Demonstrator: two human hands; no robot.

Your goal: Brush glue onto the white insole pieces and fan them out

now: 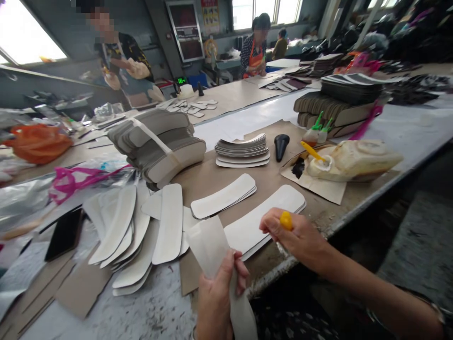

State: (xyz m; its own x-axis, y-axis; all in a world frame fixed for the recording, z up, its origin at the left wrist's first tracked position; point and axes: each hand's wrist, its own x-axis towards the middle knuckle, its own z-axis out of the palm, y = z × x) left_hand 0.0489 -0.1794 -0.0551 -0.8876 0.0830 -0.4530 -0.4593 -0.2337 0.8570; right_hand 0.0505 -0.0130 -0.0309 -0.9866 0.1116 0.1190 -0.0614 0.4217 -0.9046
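Note:
My left hand (pixel 215 293) is closed around a long white curved piece (pixel 208 243), holding it upright near the table's front edge. My right hand (pixel 295 233) grips a yellow-handled brush (pixel 286 220), its handle tip poking up between my fingers, just over a white piece (pixel 264 215) lying on brown cardboard (pixel 226 177). Another white piece (pixel 223 194) lies beside it. Many similar white pieces (pixel 141 231) are spread to the left.
A glue-crusted container (pixel 354 160) with a yellow brush stands at right, next to a black cone (pixel 281 145) and small bottles (pixel 316 132). Stacks of pieces (pixel 242 150), a tied grey bundle (pixel 159 141), a black phone (pixel 64 233). Other people work at the far tables.

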